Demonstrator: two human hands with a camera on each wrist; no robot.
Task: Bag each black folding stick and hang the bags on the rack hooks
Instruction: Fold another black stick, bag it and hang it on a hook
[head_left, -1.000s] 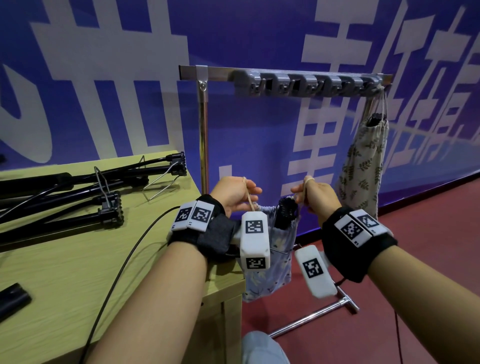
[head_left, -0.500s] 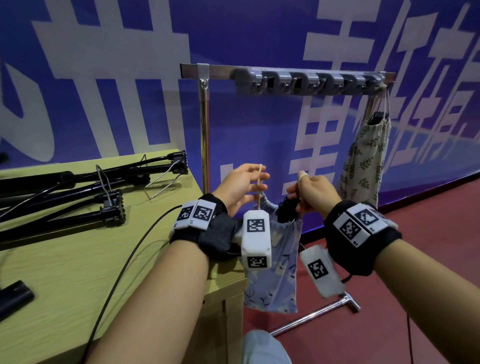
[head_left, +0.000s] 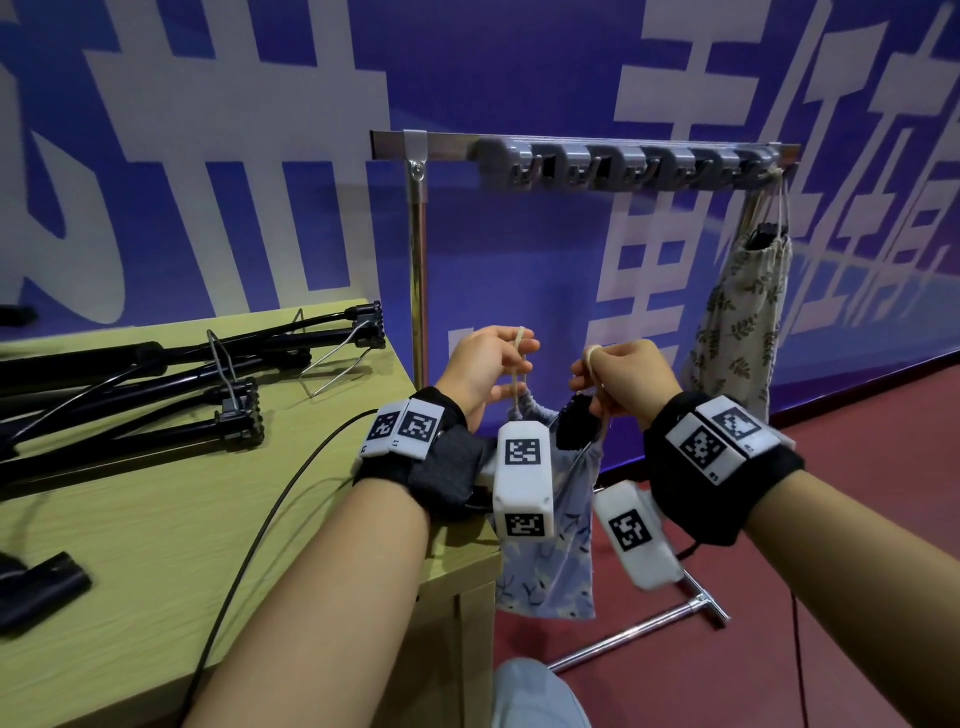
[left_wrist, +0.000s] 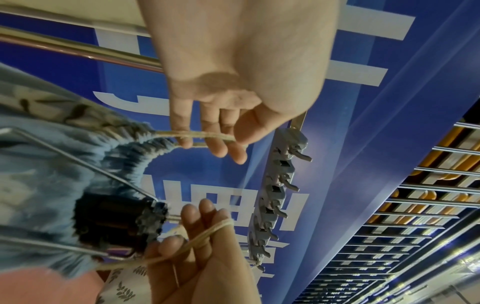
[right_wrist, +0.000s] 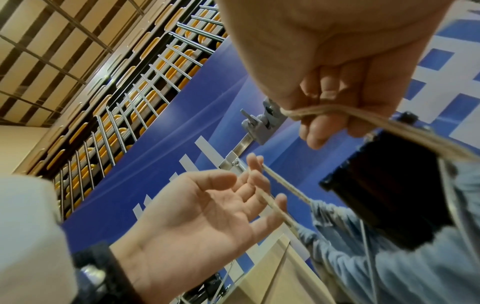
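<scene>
A light blue flowered drawstring bag (head_left: 550, 566) hangs between my hands, just off the table's right corner. A black folding stick (head_left: 574, 428) pokes out of its gathered mouth. My left hand (head_left: 491, 364) pinches one tan cord loop between thumb and fingers (left_wrist: 223, 144). My right hand (head_left: 621, 374) grips the other loop, wound round a finger (right_wrist: 324, 115). Both hands are below the rack's grey hooks (head_left: 623, 163). A leaf-print bag (head_left: 737, 327) with a stick in it hangs from the rightmost hook. Several more black folding sticks (head_left: 156, 384) lie on the table.
The green table (head_left: 130, 545) is at my left, with a black cable (head_left: 249, 545) running across it and a black object (head_left: 36, 587) near its left edge. The rack's steel post (head_left: 418, 260) stands just behind the table corner. Its foot bar (head_left: 649, 631) lies on the red floor.
Both hands have risen and lifted the blue bag with them. The cords are pulled tighter and the bag's mouth is more gathered round the stick.
</scene>
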